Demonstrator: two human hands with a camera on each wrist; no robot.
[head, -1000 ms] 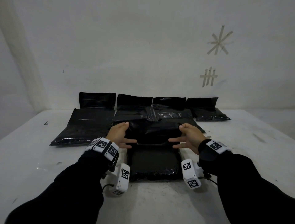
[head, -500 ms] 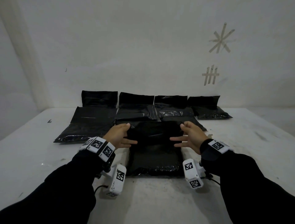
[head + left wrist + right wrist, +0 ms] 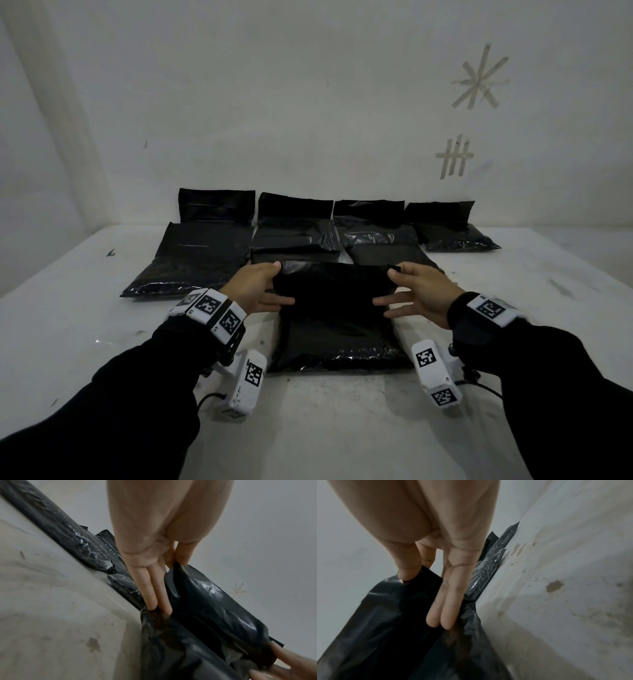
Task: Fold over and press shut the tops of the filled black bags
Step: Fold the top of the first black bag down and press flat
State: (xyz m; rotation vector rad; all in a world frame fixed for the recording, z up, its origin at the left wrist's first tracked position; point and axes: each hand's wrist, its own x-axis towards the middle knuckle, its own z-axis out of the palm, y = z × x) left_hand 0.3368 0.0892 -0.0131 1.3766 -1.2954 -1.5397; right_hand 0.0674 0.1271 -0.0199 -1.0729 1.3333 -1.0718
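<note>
Nearest on the white table [image 3: 325, 428] lies a filled black bag [image 3: 337, 346], its bulging lower end towards the person and its empty top flap [image 3: 334, 286] lifted off the table at the far end. The left hand [image 3: 255, 289] pinches the flap's left corner between thumb and forefinger, while its other fingers [image 3: 155, 588] lie straight along the bag's left side. The right hand [image 3: 419, 291] pinches the right corner in the same way, with its two lower fingers [image 3: 444, 609] straight against the plastic. In the wrist views the flap hangs taut between the two pinches, and the shiny film curves over as a rounded roll. Both forearms are in dark sleeves [image 3: 130, 404], each with a white marker band [image 3: 210, 310] at the wrist and a white camera unit [image 3: 248, 383] hanging below it.

Just beyond the held bag lies a second row of black bags [image 3: 195, 260], flat on the table and touching or overlapping one another. Beyond them a third row of bags [image 3: 442, 222] runs along the far edge, their tops standing against the white wall [image 3: 274, 102]. The rightmost of these lies a little apart from the middle ones. High on the wall at the right are strips of pale tape [image 3: 479, 78] stuck in a star shape, with a tally-like group below it.
</note>
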